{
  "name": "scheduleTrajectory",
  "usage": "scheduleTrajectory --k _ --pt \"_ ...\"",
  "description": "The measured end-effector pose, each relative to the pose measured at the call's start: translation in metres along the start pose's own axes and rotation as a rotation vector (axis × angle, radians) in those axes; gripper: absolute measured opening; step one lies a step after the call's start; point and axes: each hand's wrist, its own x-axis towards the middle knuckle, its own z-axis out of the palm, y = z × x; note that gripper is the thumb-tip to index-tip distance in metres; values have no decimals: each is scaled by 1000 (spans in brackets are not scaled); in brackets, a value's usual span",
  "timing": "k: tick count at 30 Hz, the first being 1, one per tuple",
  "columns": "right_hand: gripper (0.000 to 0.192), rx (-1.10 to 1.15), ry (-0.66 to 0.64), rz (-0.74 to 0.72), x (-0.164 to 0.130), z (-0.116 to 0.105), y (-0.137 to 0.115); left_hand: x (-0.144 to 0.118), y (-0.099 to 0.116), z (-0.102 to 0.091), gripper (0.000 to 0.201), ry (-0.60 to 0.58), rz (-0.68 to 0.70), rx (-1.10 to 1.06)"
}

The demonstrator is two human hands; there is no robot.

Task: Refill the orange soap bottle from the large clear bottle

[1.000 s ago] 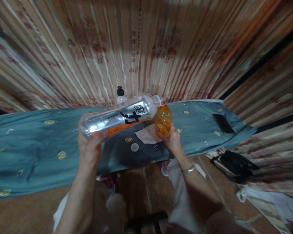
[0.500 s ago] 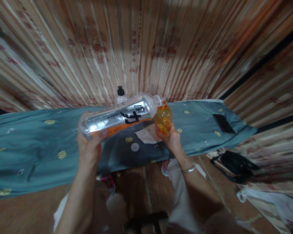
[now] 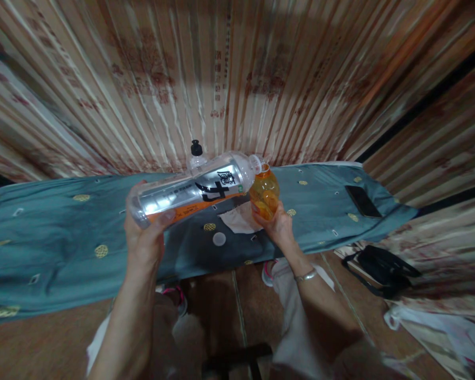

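Negligible shift since earlier frame: left hand (image 3: 145, 232) grips clear bottle (image 3: 192, 191), tilted toward orange bottle (image 3: 266, 187) grasped by right hand (image 3: 279, 224).

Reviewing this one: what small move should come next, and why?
Probably the left hand should raise the base of the large bottle slightly while the right hand holds the orange bottle steady. The large bottle lies well over on its side, its mouth right at the orange bottle's open top; whether liquid is flowing can't be made out.
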Motion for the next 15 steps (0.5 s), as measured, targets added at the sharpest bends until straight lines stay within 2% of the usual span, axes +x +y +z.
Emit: scheduleTrajectory --k 15 --pt "76 -22 -9 -12 0 1 1 1 1 -3 78 -19 20 18"
